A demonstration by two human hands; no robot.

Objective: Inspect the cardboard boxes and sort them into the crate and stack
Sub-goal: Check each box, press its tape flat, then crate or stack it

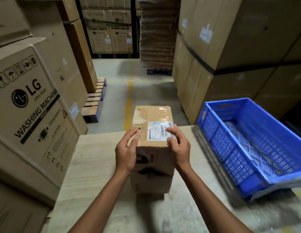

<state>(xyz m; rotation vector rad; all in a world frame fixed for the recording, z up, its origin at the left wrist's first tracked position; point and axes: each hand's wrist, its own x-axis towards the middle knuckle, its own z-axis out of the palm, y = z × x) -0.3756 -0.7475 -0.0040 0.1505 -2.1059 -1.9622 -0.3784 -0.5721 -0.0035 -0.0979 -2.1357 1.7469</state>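
Note:
A small cardboard box [152, 118] with a white barcode label on top sits on another cardboard box [150, 183] at the middle of the pale wooden table [89, 165]. My left hand [127, 148] grips the top box's near left corner, fingers curled over its top edge. On the near right corner my right hand [177, 146] holds the same box, fingertips on the label. A blue perforated plastic crate [218, 140] stands on the table to the right, with nothing visible inside it.
A large washing machine carton [33, 115] stands close against the table's left side. Tall cartons [230, 56] rise behind the crate on the right. Beyond the table runs a concrete aisle with a yellow floor line [128, 101], pallets [96, 101] and more stacked cartons.

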